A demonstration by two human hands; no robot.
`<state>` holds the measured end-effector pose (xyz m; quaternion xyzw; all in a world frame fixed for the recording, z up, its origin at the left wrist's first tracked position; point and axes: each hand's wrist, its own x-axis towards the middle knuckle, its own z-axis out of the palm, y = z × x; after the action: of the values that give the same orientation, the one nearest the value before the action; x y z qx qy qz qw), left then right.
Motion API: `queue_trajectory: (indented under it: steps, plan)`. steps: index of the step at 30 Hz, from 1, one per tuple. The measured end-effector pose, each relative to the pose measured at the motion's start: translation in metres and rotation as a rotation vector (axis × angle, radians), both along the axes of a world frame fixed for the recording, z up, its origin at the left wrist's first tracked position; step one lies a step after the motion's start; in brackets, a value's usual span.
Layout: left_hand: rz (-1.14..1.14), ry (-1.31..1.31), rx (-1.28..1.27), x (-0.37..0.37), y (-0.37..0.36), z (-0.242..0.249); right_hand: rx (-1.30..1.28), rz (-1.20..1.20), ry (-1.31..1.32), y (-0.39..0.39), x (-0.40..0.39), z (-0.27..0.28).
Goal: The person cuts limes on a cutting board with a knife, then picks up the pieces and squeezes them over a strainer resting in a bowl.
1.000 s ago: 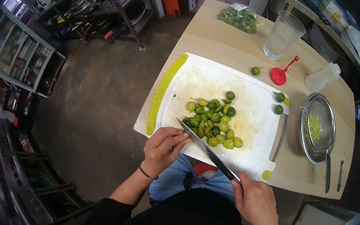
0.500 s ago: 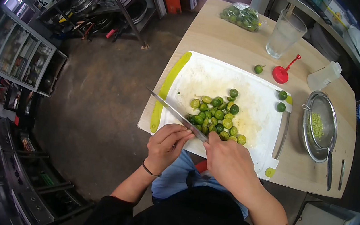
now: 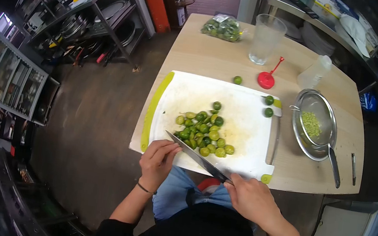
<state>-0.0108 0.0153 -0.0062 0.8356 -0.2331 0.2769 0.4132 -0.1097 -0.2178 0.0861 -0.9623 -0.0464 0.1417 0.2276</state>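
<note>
My right hand [image 3: 254, 199] is closed round the handle of a long kitchen knife [image 3: 200, 160]. The blade slants up and left over the near edge of a white cutting board [image 3: 248, 134] with green ends. By the knife's tip is my left hand [image 3: 157, 161], its fingers pinched together at the board's near-left edge; whatever they hold is hidden. Beyond the blade lies a pile of small green limes [image 3: 203, 128], many of them cut. Two whole limes [image 3: 269, 100] rest at the board's far-right corner, and another lime [image 3: 237, 80] sits just past the board.
Right of the board stands a metal bowl with a strainer [image 3: 313, 126] holding pale green bits, near a pen [image 3: 353, 169]. Farther back are a red plastic lid [image 3: 266, 80], a clear bottle [image 3: 315, 73], a tall glass [image 3: 267, 40] and a bag of limes [image 3: 222, 27].
The knife has drawn back toward the right, so its tip is now beside my left hand rather than well past it. My right hand is farther from my left. The view has shifted.
</note>
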Motion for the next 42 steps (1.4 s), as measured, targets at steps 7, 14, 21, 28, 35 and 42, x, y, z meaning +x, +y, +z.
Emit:
queue_trajectory:
  steps: [7, 14, 21, 28, 35, 42]
  plan:
    - [0.017, 0.052, 0.085, 0.02, -0.022, 0.042, 0.24, -0.313, 0.002, -0.071, -0.025, 0.005]
    - [-0.458, 0.19, 0.319, 0.136, -0.12, 0.094, 0.291, -0.417, 0.126, -0.106, -0.047, -0.007]
    - [-0.629, 0.24, 0.739, 0.201, -0.172, 0.057, 0.232, -0.297, 0.108, -0.101, -0.057, -0.008]
    - [-0.484, 0.244, 0.263, 0.152, -0.111, 0.112, 0.154, 0.028, -0.062, -0.049, -0.032, -0.005]
    - [-0.039, -0.062, 0.1, 0.03, -0.001, 0.097, 0.019, 0.062, -0.118, 0.007, -0.002, -0.009]
    - [-0.018, 0.083, -0.039, -0.006, 0.003, 0.021, -0.057, -0.025, -0.058, 0.011, 0.01, 0.002]
